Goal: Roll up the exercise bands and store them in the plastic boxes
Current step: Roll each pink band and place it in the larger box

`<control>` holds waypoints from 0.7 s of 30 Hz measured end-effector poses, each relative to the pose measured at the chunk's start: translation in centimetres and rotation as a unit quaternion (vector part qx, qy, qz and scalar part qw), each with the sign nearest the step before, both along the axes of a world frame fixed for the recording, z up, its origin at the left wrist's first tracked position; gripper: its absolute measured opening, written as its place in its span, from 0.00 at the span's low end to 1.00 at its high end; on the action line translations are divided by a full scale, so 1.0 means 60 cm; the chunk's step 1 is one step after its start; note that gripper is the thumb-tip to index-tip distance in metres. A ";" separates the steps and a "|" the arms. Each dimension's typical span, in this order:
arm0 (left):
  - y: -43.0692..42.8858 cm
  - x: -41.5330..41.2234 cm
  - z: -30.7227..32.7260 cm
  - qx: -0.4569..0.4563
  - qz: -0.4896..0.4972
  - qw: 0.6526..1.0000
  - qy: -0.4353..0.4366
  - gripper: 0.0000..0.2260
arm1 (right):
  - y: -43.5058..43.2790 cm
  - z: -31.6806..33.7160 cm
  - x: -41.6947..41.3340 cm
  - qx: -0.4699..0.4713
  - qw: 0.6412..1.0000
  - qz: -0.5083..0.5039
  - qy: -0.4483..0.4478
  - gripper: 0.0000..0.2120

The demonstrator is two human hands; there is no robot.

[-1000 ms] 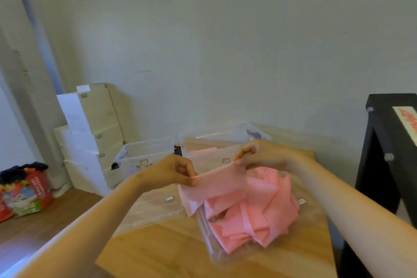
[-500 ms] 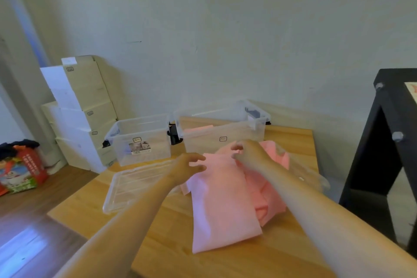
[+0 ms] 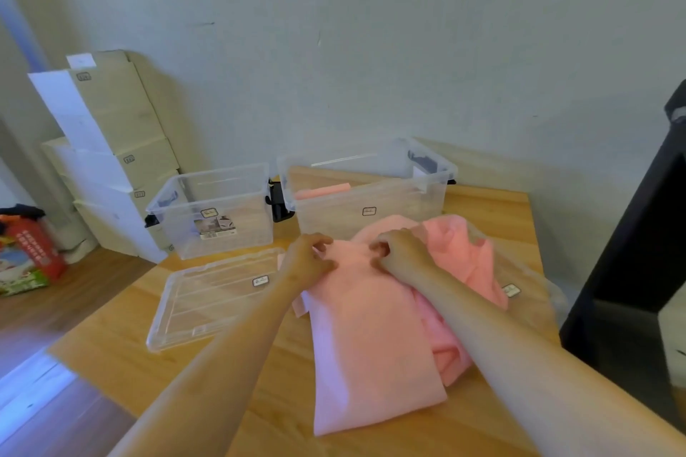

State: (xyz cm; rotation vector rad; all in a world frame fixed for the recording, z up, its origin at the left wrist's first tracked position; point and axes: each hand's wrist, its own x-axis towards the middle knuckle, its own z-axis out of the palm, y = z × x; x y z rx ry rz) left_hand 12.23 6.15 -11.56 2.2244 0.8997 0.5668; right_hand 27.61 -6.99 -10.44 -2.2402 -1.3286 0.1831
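Two bare hands pinching the far end of a flat pale-pink exercise band on a light wooden table.

The left hand and right hand rest side by side on the band's far edge, fingers curled together and clamped on the fabric. The band lies stretched toward the viewer, overlapping a crumpled heap of pink bands on its right. Beyond stand two clear plastic boxes: the smaller left box, and the larger right box holding one pink band. A clear flat lid lies left of the hands.
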 end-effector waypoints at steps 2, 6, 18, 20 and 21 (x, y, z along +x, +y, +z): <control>0.007 -0.001 0.007 -0.005 -0.006 1.000 0.003 0.12 | 0.001 0.004 -0.001 -0.012 0.999 -0.010 -0.037 0.15; 0.008 -0.011 0.024 0.003 -0.036 0.999 -0.015 0.06 | 0.000 0.012 -0.006 0.005 0.997 -0.020 -0.070 0.07; -0.027 -0.048 0.288 -0.005 -0.065 0.975 -0.210 0.09 | -0.047 0.268 -0.002 0.209 0.976 0.025 0.054 0.17; -0.044 -0.055 0.349 -0.001 -0.077 0.972 -0.224 0.10 | -0.060 0.330 -0.010 0.246 0.968 0.035 0.036 0.12; -0.053 -0.059 0.378 0.002 -0.083 0.969 -0.234 0.10 | -0.068 0.360 -0.016 0.263 0.964 0.041 0.028 0.10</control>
